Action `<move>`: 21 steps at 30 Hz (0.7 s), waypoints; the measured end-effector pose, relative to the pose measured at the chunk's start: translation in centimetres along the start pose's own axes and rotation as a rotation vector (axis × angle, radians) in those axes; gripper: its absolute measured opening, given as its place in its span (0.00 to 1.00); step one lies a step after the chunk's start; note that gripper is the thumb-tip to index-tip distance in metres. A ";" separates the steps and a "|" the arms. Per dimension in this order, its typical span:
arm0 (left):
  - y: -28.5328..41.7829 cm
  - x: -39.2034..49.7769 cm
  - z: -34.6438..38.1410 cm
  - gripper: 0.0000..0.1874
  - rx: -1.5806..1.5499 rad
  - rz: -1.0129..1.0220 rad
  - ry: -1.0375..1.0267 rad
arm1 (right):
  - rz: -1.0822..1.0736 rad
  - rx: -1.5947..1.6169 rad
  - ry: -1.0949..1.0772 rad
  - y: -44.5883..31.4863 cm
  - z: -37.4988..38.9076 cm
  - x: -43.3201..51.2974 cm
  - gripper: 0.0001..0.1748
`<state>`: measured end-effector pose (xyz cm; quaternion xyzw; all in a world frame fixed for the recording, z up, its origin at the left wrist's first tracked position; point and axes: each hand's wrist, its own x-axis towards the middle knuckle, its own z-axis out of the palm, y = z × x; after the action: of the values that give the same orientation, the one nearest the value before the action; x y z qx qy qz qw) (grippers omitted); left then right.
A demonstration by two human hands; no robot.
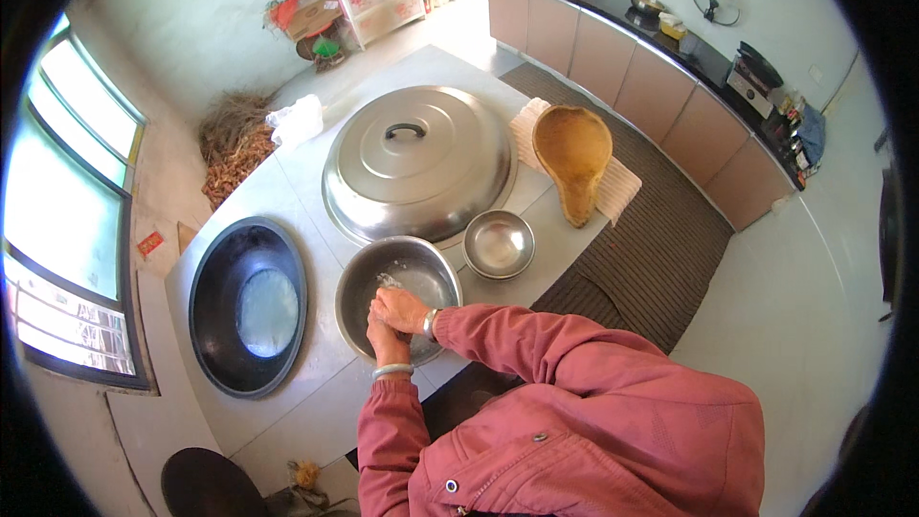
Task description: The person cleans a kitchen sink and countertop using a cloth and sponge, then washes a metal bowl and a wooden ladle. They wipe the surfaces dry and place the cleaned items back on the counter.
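Observation:
My left hand (386, 339) and my right hand (403, 310) are pressed together over a steel basin (449, 278), the right one on top. Whatever lies between the palms is hidden. A bit of white, doughy-looking material (390, 280) sticks to the basin's inside wall just beyond the fingers. To the right of the basin sits a small steel bowl (499, 244), which seems stacked on another. Behind both, a large domed steel lid (420, 151) with a dark handle covers a wide vessel. On the left, a black oval tub (301, 301) holds a whitish, cloudy substance (268, 312).
A gourd ladle (572, 147) rests on a folded striped cloth (619, 190) at the tiled worktop's right corner. A white plastic bag (296, 120) lies at the far left edge. Below the left edge stands a dark round object (210, 482). Cabinets (607, 54) line the right wall.

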<state>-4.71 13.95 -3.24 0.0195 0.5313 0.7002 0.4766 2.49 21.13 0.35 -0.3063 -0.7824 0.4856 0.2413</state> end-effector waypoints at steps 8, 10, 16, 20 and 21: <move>-2.0 2.7 -2.2 0.12 1.565 0.840 0.114 | 0.006 -0.057 0.029 3.0 1.2 -0.6 0.21; -1.9 3.0 -1.8 0.11 0.976 0.496 0.185 | 0.031 -0.073 0.051 3.0 1.0 -0.6 0.21; 0.8 0.4 0.5 0.14 0.415 0.455 0.089 | 0.590 0.835 -0.266 0.6 -1.8 -0.7 0.25; 4.5 -1.8 0.9 0.16 0.368 0.412 -0.192 | 0.607 1.095 -0.597 -1.1 -4.0 -1.6 0.25; 5.2 -2.2 1.2 0.17 0.358 0.333 -0.237 | 0.571 1.033 -0.665 -1.3 -4.2 -1.7 0.25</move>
<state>-6.23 13.36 2.31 0.2725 0.5764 0.6567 0.4028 6.20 22.08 3.14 -0.1808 -0.3710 0.9102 -0.0347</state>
